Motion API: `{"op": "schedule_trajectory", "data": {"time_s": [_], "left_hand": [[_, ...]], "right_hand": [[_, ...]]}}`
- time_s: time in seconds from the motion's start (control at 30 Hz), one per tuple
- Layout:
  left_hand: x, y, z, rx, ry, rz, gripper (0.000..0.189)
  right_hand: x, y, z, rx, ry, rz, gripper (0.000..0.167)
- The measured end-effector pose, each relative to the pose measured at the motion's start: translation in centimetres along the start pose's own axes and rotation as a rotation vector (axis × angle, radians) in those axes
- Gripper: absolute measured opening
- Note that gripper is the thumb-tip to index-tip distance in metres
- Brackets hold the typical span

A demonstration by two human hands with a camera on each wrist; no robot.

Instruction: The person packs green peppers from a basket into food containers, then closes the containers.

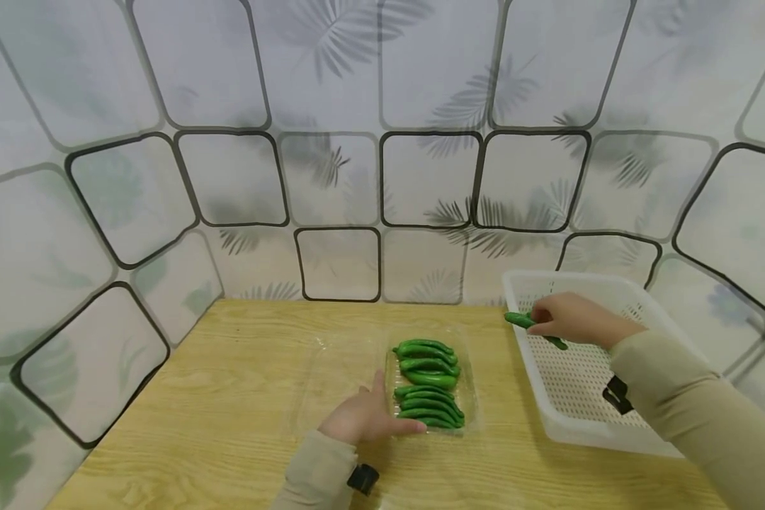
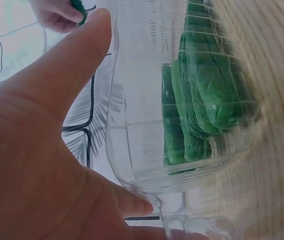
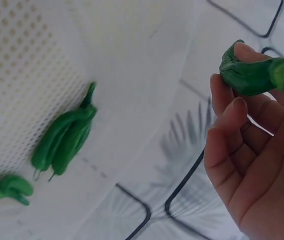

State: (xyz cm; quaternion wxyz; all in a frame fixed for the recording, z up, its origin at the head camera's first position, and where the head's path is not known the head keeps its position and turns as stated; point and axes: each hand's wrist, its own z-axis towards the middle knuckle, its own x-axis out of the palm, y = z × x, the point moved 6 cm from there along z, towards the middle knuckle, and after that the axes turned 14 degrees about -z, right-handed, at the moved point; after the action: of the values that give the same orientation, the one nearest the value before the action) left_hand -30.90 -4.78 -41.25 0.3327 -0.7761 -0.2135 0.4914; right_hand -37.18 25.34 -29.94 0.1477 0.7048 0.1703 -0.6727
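Observation:
My right hand pinches a green chili pepper between thumb and fingers, above the left side of a white perforated basket. The right wrist view shows the held pepper with its blunt, pale green end turned to the camera. My left hand is spread at the near left corner of a clear plastic box, its thumb along the front rim and fingers by the hinge side. Inside the box, green peppers lie side by side in two groups, one behind the other.
The box's clear lid lies folded open to the left on the wooden table. Several more peppers rest in the basket. A patterned wall covering stands behind the table and along both sides.

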Motion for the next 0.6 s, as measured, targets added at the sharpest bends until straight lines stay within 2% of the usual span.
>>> {"op": "schedule_trajectory", "data": {"time_s": [0.17,0.37,0.5,0.6], "left_hand": [[0.1,0.0,-0.1,-0.003,0.005,-0.001,0.123],[0.0,0.1,-0.1,-0.041,0.006,0.012,0.123],[0.1,0.1,0.1,-0.041,0.012,0.031,0.122],[0.1,0.1,0.2,-0.037,0.014,0.04,0.122]], "right_hand": [[-0.1,3.3,1.0,-0.026,0.015,-0.023,0.014],[0.8,8.2,3.3,-0.128,0.024,-0.049,0.013],[1.6,11.5,4.6,-0.178,0.067,-0.095,0.012],[2.5,13.2,5.8,-0.187,0.103,-0.143,0.012]]}}
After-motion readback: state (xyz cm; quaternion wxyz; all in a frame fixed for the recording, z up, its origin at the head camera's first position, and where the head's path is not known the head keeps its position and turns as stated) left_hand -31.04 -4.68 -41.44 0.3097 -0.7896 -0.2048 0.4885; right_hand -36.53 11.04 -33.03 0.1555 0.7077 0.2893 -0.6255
